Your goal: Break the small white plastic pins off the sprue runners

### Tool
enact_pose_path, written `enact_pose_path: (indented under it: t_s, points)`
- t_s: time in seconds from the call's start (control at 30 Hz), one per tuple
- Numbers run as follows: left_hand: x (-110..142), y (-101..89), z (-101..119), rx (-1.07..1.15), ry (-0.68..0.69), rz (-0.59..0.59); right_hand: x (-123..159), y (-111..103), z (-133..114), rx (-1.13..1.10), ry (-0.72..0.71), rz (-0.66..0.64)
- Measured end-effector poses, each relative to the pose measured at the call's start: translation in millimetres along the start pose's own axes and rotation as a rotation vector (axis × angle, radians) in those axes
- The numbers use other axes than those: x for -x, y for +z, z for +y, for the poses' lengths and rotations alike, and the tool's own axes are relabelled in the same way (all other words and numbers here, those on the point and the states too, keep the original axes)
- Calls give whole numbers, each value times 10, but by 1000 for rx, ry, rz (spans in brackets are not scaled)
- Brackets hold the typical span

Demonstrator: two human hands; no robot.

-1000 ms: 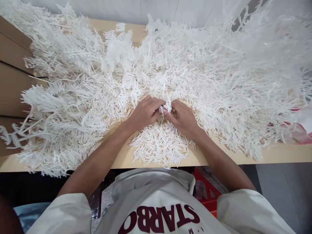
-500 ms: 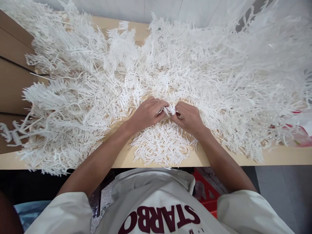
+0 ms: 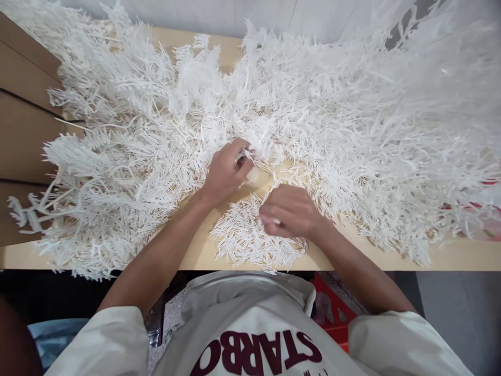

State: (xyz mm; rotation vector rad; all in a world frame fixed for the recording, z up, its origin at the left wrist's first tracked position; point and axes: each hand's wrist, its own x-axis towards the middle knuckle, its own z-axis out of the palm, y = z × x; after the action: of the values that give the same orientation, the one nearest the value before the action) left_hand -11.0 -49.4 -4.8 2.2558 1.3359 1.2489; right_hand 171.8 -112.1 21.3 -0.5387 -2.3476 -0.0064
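One shirt [image 3: 238, 303] reads "STARBO", upside down; left hand [image 3: 230, 166] pinches white strands [image 3: 246, 154]; right hand [image 3: 290, 210] curled closed, contents unclear.

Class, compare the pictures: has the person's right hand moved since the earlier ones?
Yes: the right hand has moved toward the near edge of the table, now over part of the small white pile.
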Motion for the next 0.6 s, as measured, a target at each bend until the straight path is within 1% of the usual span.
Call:
enact_pose_path:
  t_s: [0.07, 0.13, 0.2, 0.3, 0.37, 0.43, 0.53, 0.6]
  points:
    - [13, 11, 12, -46, 188, -13, 13, -48, 87, 31, 167, 92]
    - [32, 27, 26, -110, 351, -34, 37, -106, 195, 60, 353, 122]
    - [45, 37, 31, -183, 447, -45, 59, -145, 270, 61, 492, 62]
    - [50, 30, 32, -289, 552, -60, 68, -139, 289, 17, 597, -45]
    - [49, 19, 35, -341, 611, -82, 56, -108, 263, -13, 648, -78]
    - [49, 11, 38, -370, 641, -102, 33, -85, 238, -43, 701, -99]
    - [47, 11, 35, -344, 628, -92, -4, -94, 225, -142, 766, -144]
    - [46, 18, 28, -289, 598, -105, -20, -117, 231, -223, 779, -152]
